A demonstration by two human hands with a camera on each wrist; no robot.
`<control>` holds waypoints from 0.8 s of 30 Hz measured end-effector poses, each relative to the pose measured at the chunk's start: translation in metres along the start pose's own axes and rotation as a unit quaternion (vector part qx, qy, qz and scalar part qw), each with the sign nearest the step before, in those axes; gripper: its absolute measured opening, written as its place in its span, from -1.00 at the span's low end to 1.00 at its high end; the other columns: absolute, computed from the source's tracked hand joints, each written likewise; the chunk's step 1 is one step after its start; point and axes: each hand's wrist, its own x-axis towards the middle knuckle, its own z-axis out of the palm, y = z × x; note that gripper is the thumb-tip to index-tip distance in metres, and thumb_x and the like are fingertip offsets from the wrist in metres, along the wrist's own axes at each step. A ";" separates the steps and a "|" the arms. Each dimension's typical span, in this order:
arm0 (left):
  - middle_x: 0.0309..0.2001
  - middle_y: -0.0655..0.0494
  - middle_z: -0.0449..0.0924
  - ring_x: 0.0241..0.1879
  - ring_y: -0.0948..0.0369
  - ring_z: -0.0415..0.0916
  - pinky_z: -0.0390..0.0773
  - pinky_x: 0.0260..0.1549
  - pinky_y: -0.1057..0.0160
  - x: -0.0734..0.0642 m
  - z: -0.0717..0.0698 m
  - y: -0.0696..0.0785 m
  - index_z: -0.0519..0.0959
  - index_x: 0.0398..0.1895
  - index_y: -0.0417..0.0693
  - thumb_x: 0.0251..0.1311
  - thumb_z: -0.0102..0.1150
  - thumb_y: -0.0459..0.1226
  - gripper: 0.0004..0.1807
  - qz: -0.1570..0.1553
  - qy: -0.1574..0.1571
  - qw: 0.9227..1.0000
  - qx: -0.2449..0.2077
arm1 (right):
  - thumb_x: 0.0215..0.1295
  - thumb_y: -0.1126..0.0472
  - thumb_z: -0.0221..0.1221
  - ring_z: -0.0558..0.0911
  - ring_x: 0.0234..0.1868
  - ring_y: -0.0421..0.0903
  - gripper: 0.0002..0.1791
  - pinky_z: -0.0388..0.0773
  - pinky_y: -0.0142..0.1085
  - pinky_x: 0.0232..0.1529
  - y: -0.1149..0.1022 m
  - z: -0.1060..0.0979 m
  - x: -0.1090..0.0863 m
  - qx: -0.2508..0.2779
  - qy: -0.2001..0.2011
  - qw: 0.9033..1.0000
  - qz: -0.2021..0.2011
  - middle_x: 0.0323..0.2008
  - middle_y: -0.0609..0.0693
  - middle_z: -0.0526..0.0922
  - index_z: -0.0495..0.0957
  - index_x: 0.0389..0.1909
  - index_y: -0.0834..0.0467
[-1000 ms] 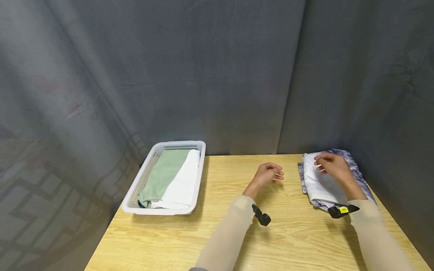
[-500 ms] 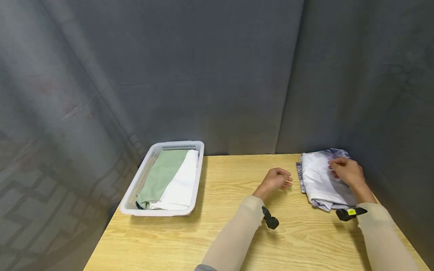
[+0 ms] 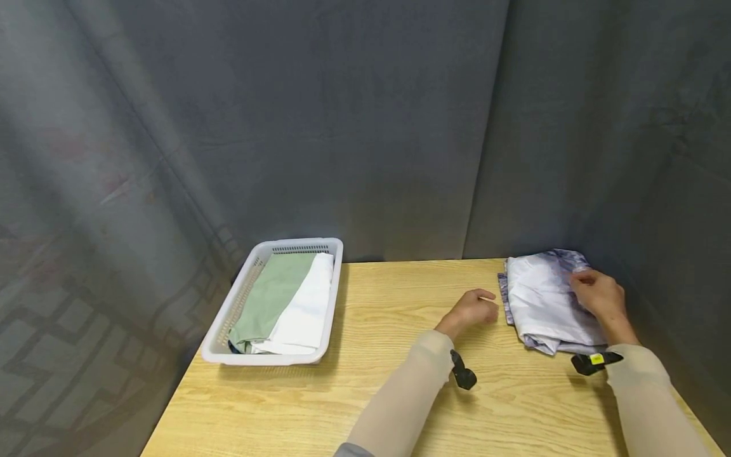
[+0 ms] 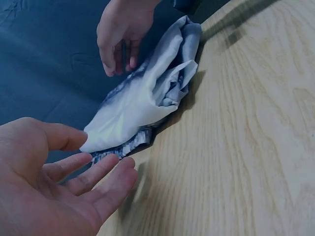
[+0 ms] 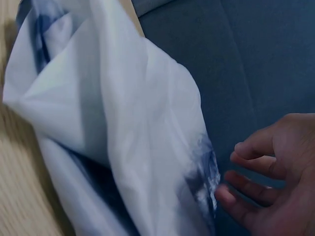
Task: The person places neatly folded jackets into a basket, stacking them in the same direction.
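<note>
1. A dark grey curtain (image 3: 342,127) hung behind the work area and along both sides.
2. A light wood-grain table (image 3: 274,406) stretched out before it.
3. A white plastic basket (image 3: 268,359) with perforated walls stood on the table's left part, well apart from both hands.
4. Two cream sleeves (image 3: 400,400) reached in from the lower edge.
5. The white-and-purple folded cloth (image 3: 542,304) lay at the table's far right, by the curtain, white uppermost with mottled purple at its edges and loose folds at its near end.
6. A green cloth (image 3: 280,292) lay in the basket, overlapping a white cloth (image 3: 305,317) there.
7. The right hand (image 3: 599,295) was at the folded cloth's right side, fingers loosely bent with small gaps between them. Their tips came just beside the mottled edge; whether they touched it, I cannot tell.
8. The left hand (image 3: 473,311) was just left of that cloth, a narrow strip of table showing between. Its thumb and fingers were apart, relaxed and holding nothing.
9. Each wrist bore a small black device (image 3: 588,363).
</note>
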 end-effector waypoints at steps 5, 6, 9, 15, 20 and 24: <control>0.01 -0.34 0.75 0.05 -0.14 0.76 0.72 0.14 -0.07 0.003 0.002 -0.005 0.55 0.36 -0.26 0.42 0.21 -0.40 -0.55 -0.018 -0.020 1.000 0.001 | 0.51 0.13 0.02 0.40 0.28 0.58 -0.47 0.44 0.23 0.09 0.009 0.001 0.003 -0.013 0.005 1.000 0.003 0.33 0.62 0.41 0.48 0.25 0.50; 0.02 -0.33 0.75 0.09 -0.16 0.74 0.70 0.17 -0.08 0.003 0.003 -0.006 0.54 0.37 -0.25 0.43 0.22 -0.39 -0.54 -0.021 -0.024 0.999 -0.001 | 0.51 0.13 0.02 0.37 0.30 0.60 -0.46 0.40 0.29 0.17 0.010 0.001 0.003 -0.016 0.000 1.000 0.006 0.34 0.65 0.37 0.46 0.26 0.50; 0.03 -0.28 0.75 0.13 -0.14 0.73 0.69 0.20 -0.08 0.005 0.003 -0.009 0.51 0.40 -0.23 0.42 0.24 -0.37 -0.51 -0.023 -0.029 0.999 -0.002 | 0.51 0.13 0.00 0.30 0.32 0.66 -0.41 0.31 0.38 0.31 0.015 0.001 0.005 -0.036 -0.024 0.999 0.012 0.35 0.71 0.28 0.35 0.31 0.55; 0.10 -0.17 0.74 0.20 -0.09 0.70 0.65 0.27 -0.07 0.006 0.003 -0.012 0.44 0.49 -0.19 0.45 0.22 -0.36 -0.44 -0.024 -0.042 0.999 -0.004 | 0.50 0.07 -0.03 0.19 0.41 0.67 -0.18 0.25 0.39 0.44 0.018 0.002 0.002 -0.045 -0.075 0.993 0.074 0.41 0.75 0.11 0.02 0.47 0.63; 0.11 -0.09 0.73 0.19 -0.04 0.69 0.64 0.28 -0.04 0.007 0.001 -0.013 0.39 0.55 -0.09 0.47 0.22 -0.30 -0.39 -0.031 -0.058 0.998 0.003 | 0.58 -0.01 -0.09 0.17 0.46 0.64 -0.13 0.25 0.37 0.47 0.019 0.002 0.001 -0.028 -0.077 0.989 0.123 0.45 0.72 0.08 -0.09 0.52 0.64; 0.08 -0.13 0.71 0.19 -0.08 0.68 0.63 0.29 -0.07 0.010 0.000 -0.015 0.39 0.55 -0.13 0.47 0.23 -0.34 -0.40 -0.028 -0.057 0.998 -0.017 | 0.62 0.03 -0.15 0.21 0.44 0.65 -0.24 0.26 0.36 0.46 0.024 0.003 0.003 -0.044 -0.061 0.992 0.106 0.42 0.71 0.15 0.06 0.47 0.64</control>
